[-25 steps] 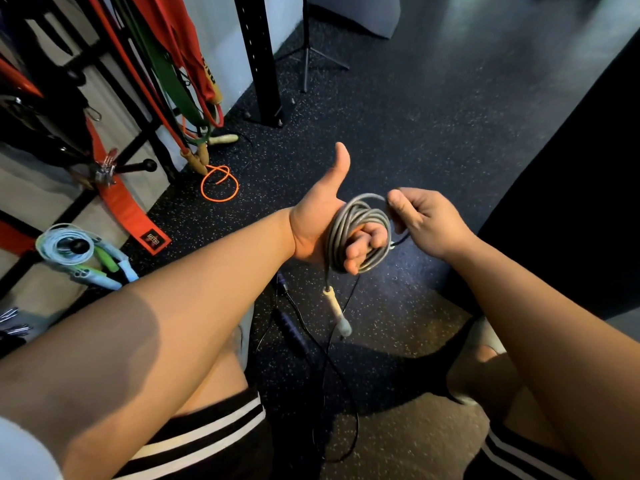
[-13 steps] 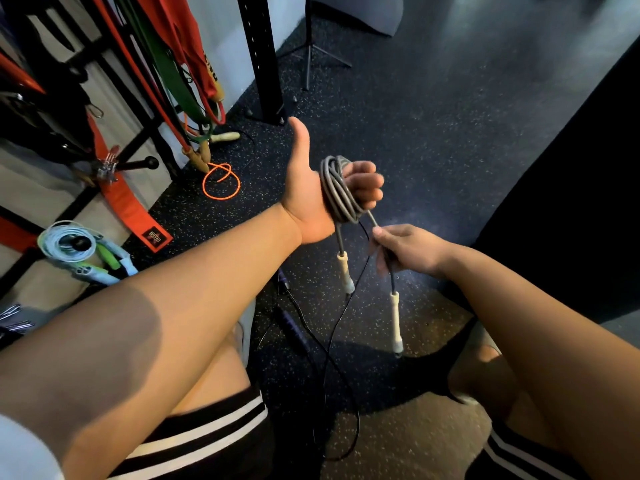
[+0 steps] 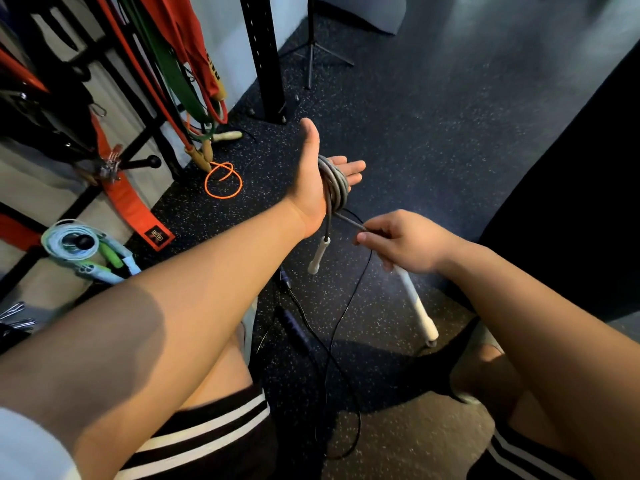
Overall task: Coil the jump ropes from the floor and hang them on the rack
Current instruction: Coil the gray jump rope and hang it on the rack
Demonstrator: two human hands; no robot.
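Single head-worn wide-angle view, facing forward and down, near the floor (image 3: 433, 140)

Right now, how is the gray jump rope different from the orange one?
The gray rope is wound in several loops around the left hand, while the orange rope lies on the floor in one loose loop. The right hand pinches the gray rope's tail; no hand touches the orange rope. Neither hangs from a rack peg yet.

Matt grey rubbery rope (image 3: 337, 187), smooth white plastic handles (image 3: 319, 255), on speckled, rough rubber floor (image 3: 433, 133).
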